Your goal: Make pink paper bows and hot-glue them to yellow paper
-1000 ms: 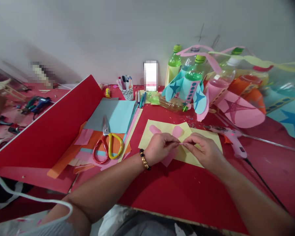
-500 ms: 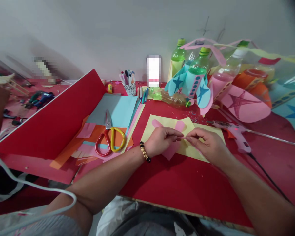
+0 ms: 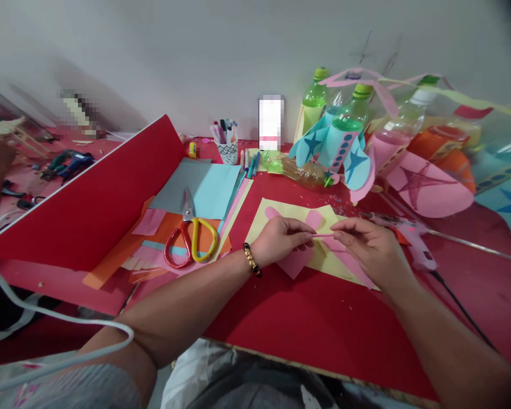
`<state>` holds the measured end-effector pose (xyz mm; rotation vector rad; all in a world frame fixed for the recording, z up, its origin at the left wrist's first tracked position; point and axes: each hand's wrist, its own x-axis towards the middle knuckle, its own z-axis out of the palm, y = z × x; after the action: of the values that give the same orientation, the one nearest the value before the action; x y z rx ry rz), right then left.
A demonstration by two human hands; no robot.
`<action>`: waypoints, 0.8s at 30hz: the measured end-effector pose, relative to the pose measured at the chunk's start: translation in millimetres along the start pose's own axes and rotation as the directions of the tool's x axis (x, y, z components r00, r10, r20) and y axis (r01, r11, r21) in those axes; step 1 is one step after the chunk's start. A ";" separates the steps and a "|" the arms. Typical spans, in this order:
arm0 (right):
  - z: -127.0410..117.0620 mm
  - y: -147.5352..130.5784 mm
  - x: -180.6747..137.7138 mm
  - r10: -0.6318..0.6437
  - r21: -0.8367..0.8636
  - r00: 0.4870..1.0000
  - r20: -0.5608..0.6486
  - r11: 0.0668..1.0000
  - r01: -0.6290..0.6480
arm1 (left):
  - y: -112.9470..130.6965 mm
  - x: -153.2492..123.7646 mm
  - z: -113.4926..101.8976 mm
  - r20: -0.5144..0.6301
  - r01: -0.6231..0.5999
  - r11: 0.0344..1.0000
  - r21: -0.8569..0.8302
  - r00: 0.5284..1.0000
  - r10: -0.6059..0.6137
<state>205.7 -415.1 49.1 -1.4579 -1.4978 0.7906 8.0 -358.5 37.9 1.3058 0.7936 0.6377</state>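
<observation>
Between my two hands stretches a thin pink paper strip, seen nearly edge-on. My left hand pinches its left end, and my right hand pinches the right end. Both hands are over a pale yellow sheet on the red table. Pink paper pieces lie on that sheet: a rounded one behind the hands and a pointed one partly covered by my left hand. A longer pink piece shows below my right hand.
Scissors with red and yellow handles lie on coloured paper at left, beside a standing red board. A pink glue gun rests at right. Decorated bottles, a pen cup and a phone stand along the wall.
My right hand has moved slightly right, away from my left. More of the pink strip now shows between the fingertips, and more of the longer pink piece is visible.
</observation>
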 end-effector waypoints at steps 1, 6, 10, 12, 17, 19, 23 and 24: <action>0.0 1.0 0.3 0.000 0.003 1.000 -0.022 1.000 0.000 | 0.4 -0.6 1.0 0.008 0.019 1.000 -0.002 1.000 -0.019; 2.1 2.9 1.3 0.016 0.071 0.999 -0.046 0.997 -0.012 | 2.5 -5.7 8.0 0.076 0.106 0.992 -0.068 0.992 -0.100; 3.4 0.3 0.6 0.036 0.171 0.999 0.005 0.985 -0.037 | 1.1 -8.1 12.2 0.108 0.135 0.979 -0.155 0.987 -0.119; 3.3 -0.3 0.5 0.039 0.199 0.999 0.025 0.979 -0.043 | 0.3 -8.7 13.1 0.125 0.149 0.973 -0.175 0.984 -0.128; 3.1 3.5 1.4 0.059 0.245 0.997 0.049 0.967 -0.069 | -1.2 -9.2 12.7 0.162 0.162 0.972 -0.169 0.978 -0.134; 2.9 5.3 1.6 0.075 0.267 0.995 0.062 0.959 -0.089 | -1.7 -9.1 12.3 0.171 0.170 0.974 -0.149 0.975 -0.144; 3.2 5.8 0.9 0.096 0.306 0.990 0.106 0.944 -0.125 | -1.0 -9.2 12.7 0.188 0.177 0.973 -0.145 0.971 -0.149; 3.5 5.3 0.5 0.098 0.306 0.988 0.121 0.943 -0.131 | -0.6 -9.2 12.9 0.190 0.170 0.975 -0.146 0.972 -0.141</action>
<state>204.8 -413.5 43.0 -1.2871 -1.2994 1.1364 13.0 -373.5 39.6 1.1235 0.6752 0.4426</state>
